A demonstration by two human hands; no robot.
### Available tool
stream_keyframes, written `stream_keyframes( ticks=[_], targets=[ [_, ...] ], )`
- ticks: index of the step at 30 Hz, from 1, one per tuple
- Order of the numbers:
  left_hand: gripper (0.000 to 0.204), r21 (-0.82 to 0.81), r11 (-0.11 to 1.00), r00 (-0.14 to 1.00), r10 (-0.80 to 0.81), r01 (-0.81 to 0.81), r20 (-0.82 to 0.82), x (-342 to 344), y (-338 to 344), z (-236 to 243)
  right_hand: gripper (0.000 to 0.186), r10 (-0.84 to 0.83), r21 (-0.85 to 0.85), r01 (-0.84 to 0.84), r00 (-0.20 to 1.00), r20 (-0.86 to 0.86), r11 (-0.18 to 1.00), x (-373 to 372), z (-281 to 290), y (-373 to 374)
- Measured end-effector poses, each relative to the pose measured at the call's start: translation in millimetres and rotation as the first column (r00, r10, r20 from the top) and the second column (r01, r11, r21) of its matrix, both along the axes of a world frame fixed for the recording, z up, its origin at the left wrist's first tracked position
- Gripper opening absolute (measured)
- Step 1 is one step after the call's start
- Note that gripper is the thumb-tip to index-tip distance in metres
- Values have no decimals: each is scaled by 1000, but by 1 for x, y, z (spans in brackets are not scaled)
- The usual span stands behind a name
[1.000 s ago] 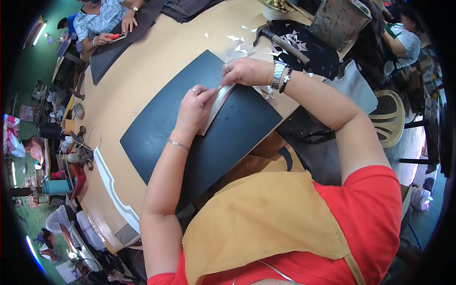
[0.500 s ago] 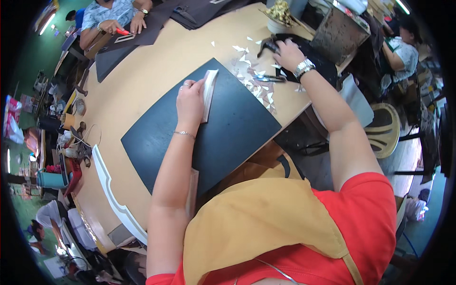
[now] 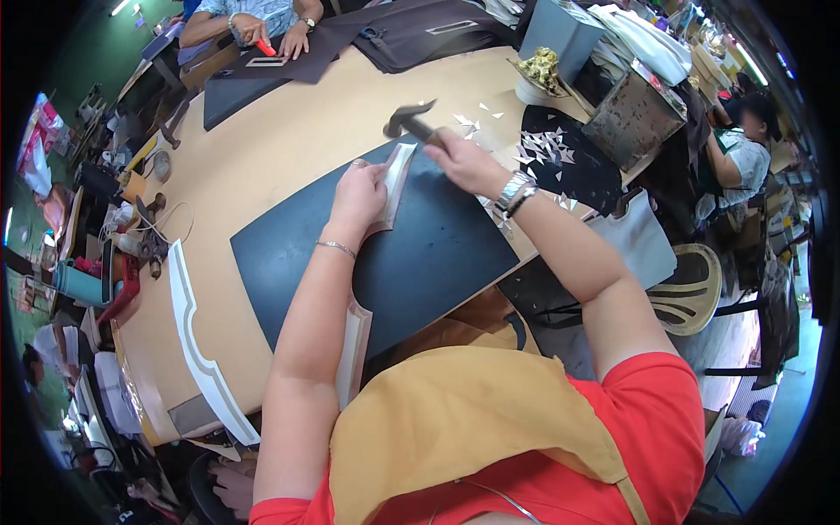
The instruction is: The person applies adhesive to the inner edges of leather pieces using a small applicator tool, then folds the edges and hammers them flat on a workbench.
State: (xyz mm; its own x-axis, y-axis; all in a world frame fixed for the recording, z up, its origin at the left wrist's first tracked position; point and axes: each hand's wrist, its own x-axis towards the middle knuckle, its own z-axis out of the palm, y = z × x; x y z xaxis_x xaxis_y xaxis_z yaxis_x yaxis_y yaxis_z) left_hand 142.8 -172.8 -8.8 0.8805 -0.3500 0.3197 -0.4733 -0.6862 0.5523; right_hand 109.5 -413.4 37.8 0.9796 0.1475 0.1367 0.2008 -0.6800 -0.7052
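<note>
My left hand (image 3: 360, 197) is closed on the edge of a long, pale, curved strip (image 3: 399, 179) lying on a dark mat (image 3: 446, 232). The strip passes beneath my left forearm, and its lower part shows near my apron. In my right hand (image 3: 464, 164) is a claw hammer (image 3: 411, 121), its dark head raised above the mat's far corner, just beyond the strip's tip. Most of the handle is hidden in my fist. Small white triangular scraps (image 3: 547, 150) lie on a black cloth and on the tabletop to the right.
A similar white curved strip (image 3: 197, 341) rests on the table's left side. At the far right stand a bowl of gold-coloured material (image 3: 539, 74) and a stained metal box (image 3: 634, 118). Across the table, a person's hands (image 3: 278, 39) work with a red-handled tool on dark sheets.
My right hand has lifted the hammer from the black cloth and carried it left over the mat. My left hand stays on the strip. The whole view has shifted slightly.
</note>
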Motion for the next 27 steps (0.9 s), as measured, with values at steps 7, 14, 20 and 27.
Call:
stream_keyframes(
  ticks=[7,14,20,27],
  targets=[
    [26,33,995,995,-90,89,32,-12,19,8,47,76,-118,-69,995,61,991,3,-19,10],
    [31,11,998,996,-64,65,-61,-27,44,1,45,55,-230,-77,993,-104,970,-16,0,30],
    [29,31,996,989,-84,88,-121,-43,53,14,42,79,-285,-115,988,-135,952,-33,-2,42],
    [26,-35,998,987,-58,54,-148,-62,70,14,42,60,-269,-87,993,-106,959,-47,3,55]
  ],
)
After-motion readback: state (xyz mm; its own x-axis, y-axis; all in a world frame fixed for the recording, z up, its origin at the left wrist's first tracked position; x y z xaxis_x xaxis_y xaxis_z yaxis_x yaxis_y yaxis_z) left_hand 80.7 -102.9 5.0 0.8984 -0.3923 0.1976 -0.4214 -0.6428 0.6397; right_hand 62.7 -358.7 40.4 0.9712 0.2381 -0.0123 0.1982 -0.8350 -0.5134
